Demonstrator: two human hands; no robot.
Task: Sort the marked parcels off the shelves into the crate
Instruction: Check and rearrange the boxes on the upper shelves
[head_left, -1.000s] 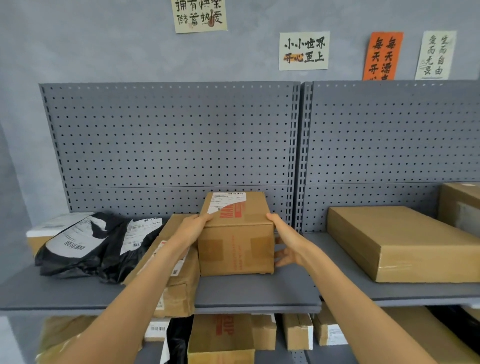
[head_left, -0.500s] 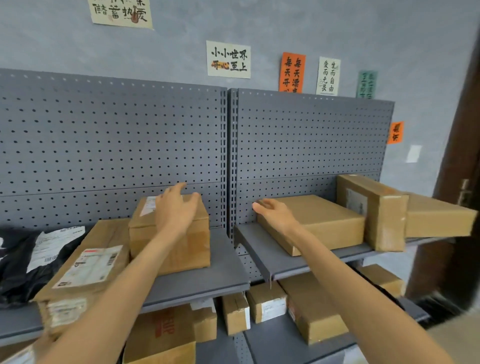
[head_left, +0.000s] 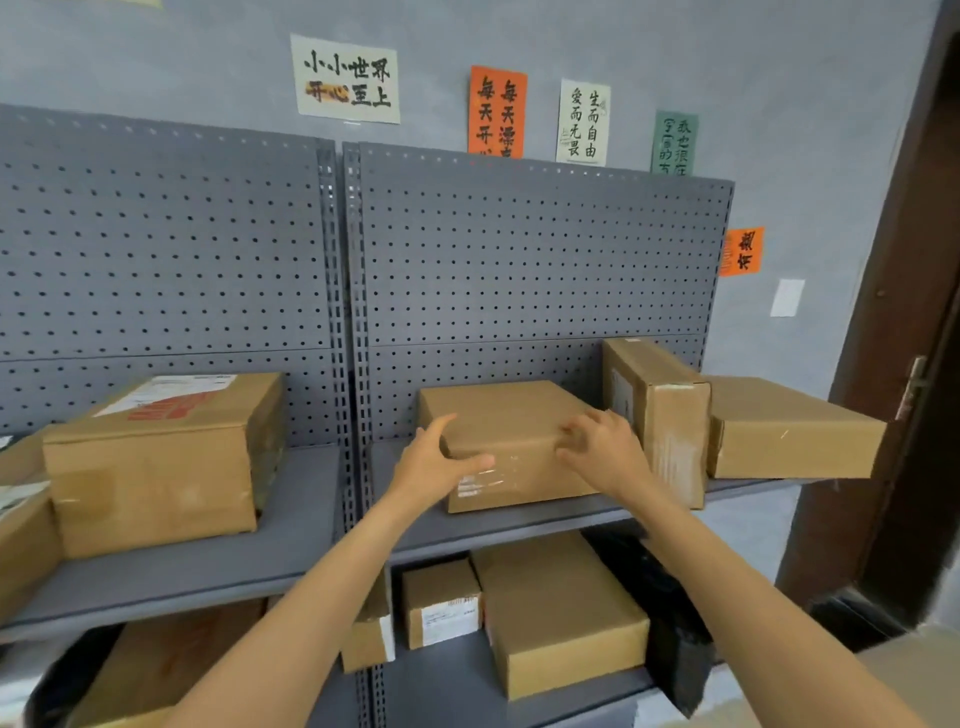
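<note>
Both my arms are showing bare right down to the lower frame edge: left forearm (head_left: 291, 623), right forearm (head_left: 753, 618). Left hand (head_left: 436, 467) and right hand (head_left: 605, 452) are going bare as well, skin only at the wrists. Forearms are reading lean, tapering toward the wrists. The right hand's fingers (head_left: 576, 431) are blurring; nail detail is not resolving. Whatever I am wearing above the elbows is falling outside the view.

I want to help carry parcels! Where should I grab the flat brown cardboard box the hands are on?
I'd take the flat brown cardboard box by its two front corners, coming from the front. It lies flat and wide, the grey pegboard panel is behind it, and a tall brown cardboard box stands close on its right, so the front is freest.
</note>
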